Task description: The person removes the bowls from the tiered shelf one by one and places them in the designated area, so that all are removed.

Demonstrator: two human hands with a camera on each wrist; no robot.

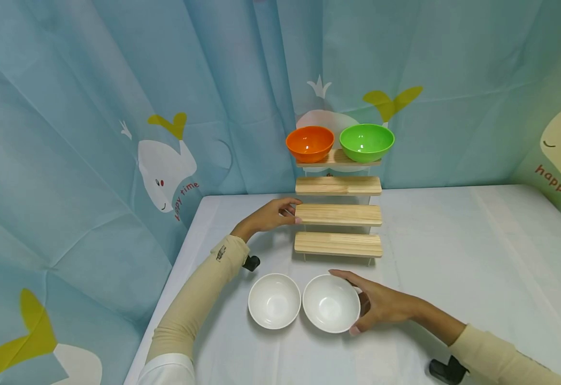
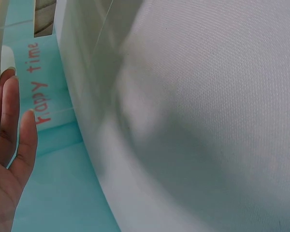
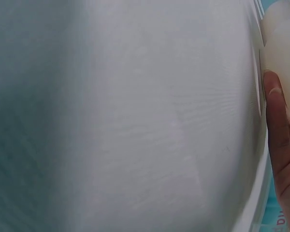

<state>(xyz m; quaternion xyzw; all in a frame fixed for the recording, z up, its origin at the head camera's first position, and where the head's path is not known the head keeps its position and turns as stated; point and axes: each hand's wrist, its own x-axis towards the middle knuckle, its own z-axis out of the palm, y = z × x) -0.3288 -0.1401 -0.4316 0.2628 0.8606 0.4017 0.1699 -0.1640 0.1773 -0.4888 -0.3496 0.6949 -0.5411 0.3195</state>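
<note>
A four-tier wooden display rack (image 1: 338, 214) stands on the table, with an orange bowl (image 1: 310, 144) and a green bowl (image 1: 367, 143) side by side on its top board. My left hand (image 1: 271, 214) holds the left end of the second board from the bottom, thumb at the front and fingers behind. In front of the rack two white bowls sit side by side, the left white bowl (image 1: 275, 301) and the right white bowl (image 1: 330, 303). My right hand (image 1: 381, 302) grips the right one from its right side, fingers at the far rim and thumb at the near rim.
A white cloth (image 1: 453, 240) covers the table. Behind and to the left hangs a blue curtain (image 1: 241, 96) with printed whales, close behind the rack. The three lower boards bear no bowls.
</note>
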